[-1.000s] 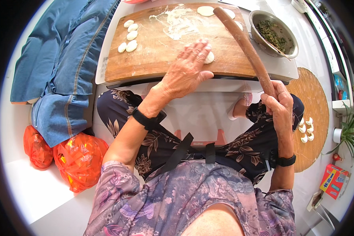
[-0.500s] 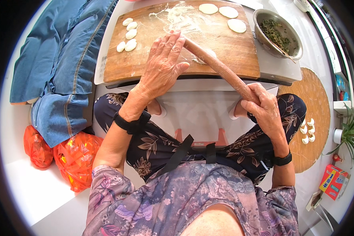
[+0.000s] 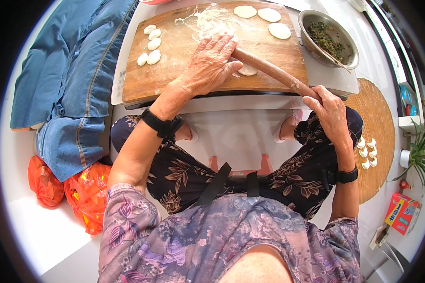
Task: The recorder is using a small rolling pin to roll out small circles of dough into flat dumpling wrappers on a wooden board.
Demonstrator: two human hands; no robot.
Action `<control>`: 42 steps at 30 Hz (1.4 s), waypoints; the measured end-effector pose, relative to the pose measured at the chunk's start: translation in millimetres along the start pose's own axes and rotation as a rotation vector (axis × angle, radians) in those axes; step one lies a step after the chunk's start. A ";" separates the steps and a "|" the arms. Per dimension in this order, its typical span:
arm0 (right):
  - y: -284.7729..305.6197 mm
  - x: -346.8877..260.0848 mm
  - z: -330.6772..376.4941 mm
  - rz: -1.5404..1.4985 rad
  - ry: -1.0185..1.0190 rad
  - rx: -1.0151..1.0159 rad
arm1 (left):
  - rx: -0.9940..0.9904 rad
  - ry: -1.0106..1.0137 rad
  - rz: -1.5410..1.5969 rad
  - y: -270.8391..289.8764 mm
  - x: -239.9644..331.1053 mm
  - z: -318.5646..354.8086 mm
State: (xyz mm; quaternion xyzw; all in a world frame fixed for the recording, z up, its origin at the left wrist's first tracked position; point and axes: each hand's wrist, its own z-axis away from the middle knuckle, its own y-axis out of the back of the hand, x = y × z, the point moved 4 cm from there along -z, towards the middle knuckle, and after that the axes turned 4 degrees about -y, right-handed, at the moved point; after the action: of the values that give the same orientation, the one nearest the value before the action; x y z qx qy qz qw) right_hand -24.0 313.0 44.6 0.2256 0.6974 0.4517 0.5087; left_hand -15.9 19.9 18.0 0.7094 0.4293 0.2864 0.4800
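A wooden rolling pin (image 3: 276, 72) slants across the near part of the floured wooden board (image 3: 186, 35). My right hand (image 3: 330, 113) is closed around its lower right end, beyond the board's front edge. My left hand (image 3: 210, 66) lies stretched flat over the board at the pin's upper left end, fingers extended and thumb out. That end of the pin meets the left hand, which hides any tip beneath it. Partly under the pin is a round dough wrapper (image 3: 248, 70). Several small dough pieces (image 3: 154, 44) sit at the board's left, and three rolled wrappers (image 3: 269, 15) lie at its far right.
A metal bowl (image 3: 354, 59) of chopped green filling stands right of the board. Several shaped dumplings (image 3: 363, 152) rest on a round woven mat (image 3: 380, 122) at lower right. Blue denim cloth (image 3: 75, 70) and red plastic bags (image 3: 87, 191) are on the left.
Both hands and the rolling pin have shifted to the right. More of the wrapper under the pin shows. The board and bowl appear slightly further left in the picture.
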 end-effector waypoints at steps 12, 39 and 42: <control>-4.7 -2.3 24.4 0.062 -0.010 0.004 | 0.018 -0.044 -0.021 12.1 8.0 17.3; -14.9 -14.7 49.5 0.207 0.064 0.076 | -0.045 -0.043 0.060 13.3 7.3 22.0; -22.4 -23.3 62.6 0.134 0.076 0.048 | -0.077 -0.054 -0.001 18.4 11.6 32.1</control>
State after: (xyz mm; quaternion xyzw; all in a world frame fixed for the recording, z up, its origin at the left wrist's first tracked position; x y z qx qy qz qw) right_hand 45.3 309.1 32.5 0.2665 0.7100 0.4762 0.4451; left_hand 22.0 13.0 22.9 0.6977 0.4051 0.2831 0.5186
